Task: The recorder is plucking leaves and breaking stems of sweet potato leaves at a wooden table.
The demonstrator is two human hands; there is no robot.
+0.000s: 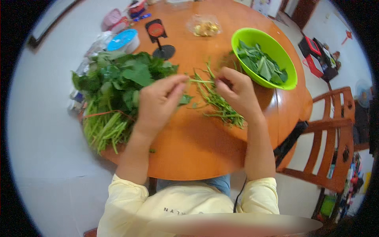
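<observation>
A thin green stem (200,81) stretches between my two hands above the table. My left hand (161,102) pinches its left end between thumb and fingertips; my right hand (237,90) has its fingers curled round the right end. To the left lies a large bunch of leafy greens (139,72), its pale stalks (109,127) toward me and crossed by a red tie (102,113). Below and beside my right hand is a loose pile of bare stems (220,103). Picked leaves (262,63) lie in a tilted lime-green bowl (285,56) at the right.
On the round wooden table (189,148) a black stand (163,51), a blue-lidded tub (123,40) and a clear container of yellowish pieces (205,28) sit farther back. Pink containers (112,20) are at the back left. Wooden chairs (322,148) stand at the right.
</observation>
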